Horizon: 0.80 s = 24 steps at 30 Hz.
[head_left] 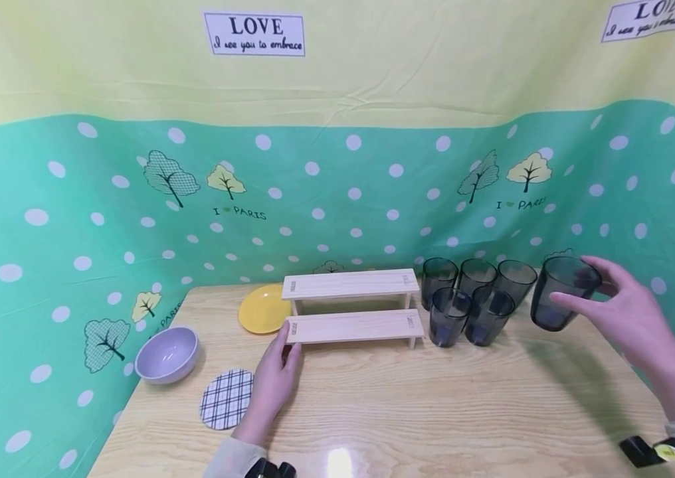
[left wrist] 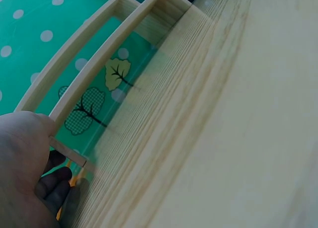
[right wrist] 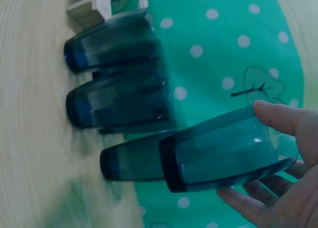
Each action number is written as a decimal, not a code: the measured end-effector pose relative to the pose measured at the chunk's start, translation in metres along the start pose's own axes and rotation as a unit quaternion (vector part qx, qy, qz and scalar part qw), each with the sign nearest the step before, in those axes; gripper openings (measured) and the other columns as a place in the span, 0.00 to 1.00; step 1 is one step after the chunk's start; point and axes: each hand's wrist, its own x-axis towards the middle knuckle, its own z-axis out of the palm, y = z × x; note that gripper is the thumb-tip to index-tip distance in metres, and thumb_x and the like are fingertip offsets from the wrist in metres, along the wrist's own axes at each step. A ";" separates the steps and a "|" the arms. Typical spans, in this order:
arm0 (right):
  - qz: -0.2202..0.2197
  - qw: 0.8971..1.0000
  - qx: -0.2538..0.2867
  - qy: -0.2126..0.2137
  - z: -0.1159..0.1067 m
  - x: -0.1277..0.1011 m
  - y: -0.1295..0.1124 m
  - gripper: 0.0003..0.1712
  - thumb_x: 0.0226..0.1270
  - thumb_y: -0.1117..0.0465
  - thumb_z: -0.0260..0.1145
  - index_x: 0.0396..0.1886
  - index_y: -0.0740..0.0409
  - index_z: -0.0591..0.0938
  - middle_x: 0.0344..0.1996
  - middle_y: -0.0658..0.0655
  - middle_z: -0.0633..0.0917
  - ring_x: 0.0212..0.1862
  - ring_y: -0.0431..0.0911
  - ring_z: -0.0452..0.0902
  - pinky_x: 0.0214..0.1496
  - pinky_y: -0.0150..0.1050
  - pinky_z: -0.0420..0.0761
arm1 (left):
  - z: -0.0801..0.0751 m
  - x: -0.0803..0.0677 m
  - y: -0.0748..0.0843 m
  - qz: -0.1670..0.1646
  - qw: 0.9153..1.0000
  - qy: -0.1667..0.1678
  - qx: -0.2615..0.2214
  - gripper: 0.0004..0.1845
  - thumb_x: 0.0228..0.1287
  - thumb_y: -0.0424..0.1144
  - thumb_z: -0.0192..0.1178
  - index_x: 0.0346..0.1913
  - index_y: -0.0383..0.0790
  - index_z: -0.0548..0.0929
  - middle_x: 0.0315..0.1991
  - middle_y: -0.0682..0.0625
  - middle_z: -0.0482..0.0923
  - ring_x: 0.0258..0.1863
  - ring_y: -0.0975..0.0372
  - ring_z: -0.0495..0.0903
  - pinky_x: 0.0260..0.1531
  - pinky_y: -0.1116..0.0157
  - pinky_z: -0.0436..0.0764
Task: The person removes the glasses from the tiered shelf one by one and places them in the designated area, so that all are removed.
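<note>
My right hand (head_left: 618, 299) grips a dark see-through tumbler (head_left: 560, 292) near its rim and holds it just above the table, at the right of several like tumblers (head_left: 474, 302). The right wrist view shows that tumbler (right wrist: 223, 151) lifted beside the standing tumblers (right wrist: 117, 89), my fingers (right wrist: 278, 118) curled round it. My left hand (head_left: 276, 378) holds the left end of a two-step wooden rack (head_left: 352, 305), thumb on the lower step. In the left wrist view my thumb (left wrist: 22, 153) presses on the rack's frame (left wrist: 94, 69).
A yellow plate (head_left: 261, 309) lies behind the rack's left end. A lilac bowl (head_left: 167, 354) and a checked round coaster (head_left: 226, 398) sit at the table's left. A dotted green cloth wall (head_left: 337, 199) closes the back and sides.
</note>
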 end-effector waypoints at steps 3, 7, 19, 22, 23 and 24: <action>0.010 1.000 -0.002 0.003 0.001 0.003 0.011 0.68 0.72 0.34 0.77 0.94 0.51 0.46 0.85 0.78 0.58 0.81 0.80 0.52 0.67 0.84 0.66 | 0.000 0.000 0.000 -0.001 1.000 -0.002 -0.001 0.35 0.90 0.46 0.55 0.89 0.44 0.59 0.85 0.40 0.64 0.82 0.43 0.64 0.82 0.42 0.64; 0.010 1.000 0.000 -0.001 0.002 0.008 0.024 0.68 0.72 0.35 0.77 0.93 0.52 0.45 0.85 0.79 0.55 0.80 0.82 0.52 0.67 0.85 0.64 | 0.000 0.000 -0.001 0.001 1.000 -0.004 -0.001 0.35 0.90 0.46 0.55 0.89 0.43 0.59 0.85 0.40 0.63 0.83 0.43 0.64 0.82 0.42 0.64; 0.008 0.999 -0.002 -0.036 0.020 0.019 0.053 0.70 0.72 0.37 0.79 0.93 0.55 0.43 0.79 0.85 0.61 0.74 0.85 0.59 0.64 0.82 0.70 | 0.000 0.000 0.000 -0.001 1.000 -0.003 0.004 0.35 0.90 0.45 0.55 0.89 0.42 0.59 0.85 0.40 0.63 0.83 0.43 0.64 0.82 0.43 0.63; 0.010 0.999 0.007 -0.036 0.026 0.021 0.058 0.70 0.71 0.38 0.79 0.93 0.56 0.43 0.80 0.85 0.60 0.74 0.86 0.58 0.66 0.83 0.69 | -0.001 0.000 0.001 -0.001 1.000 -0.004 0.002 0.35 0.90 0.45 0.55 0.89 0.42 0.59 0.85 0.39 0.64 0.82 0.43 0.64 0.82 0.42 0.64; 0.009 0.999 0.008 -0.035 0.029 0.022 0.059 0.71 0.71 0.38 0.80 0.93 0.57 0.42 0.80 0.85 0.60 0.74 0.86 0.57 0.67 0.83 0.68 | -0.001 0.000 0.002 -0.002 1.000 -0.004 0.000 0.35 0.90 0.45 0.55 0.89 0.43 0.59 0.85 0.39 0.64 0.82 0.43 0.64 0.82 0.42 0.64; 0.009 0.999 0.011 -0.035 0.031 0.023 0.061 0.71 0.71 0.39 0.80 0.92 0.58 0.42 0.80 0.85 0.60 0.75 0.86 0.57 0.68 0.84 0.67 | -0.001 0.000 0.002 -0.002 1.000 -0.004 -0.001 0.35 0.90 0.45 0.55 0.89 0.43 0.59 0.85 0.40 0.64 0.82 0.43 0.64 0.82 0.42 0.64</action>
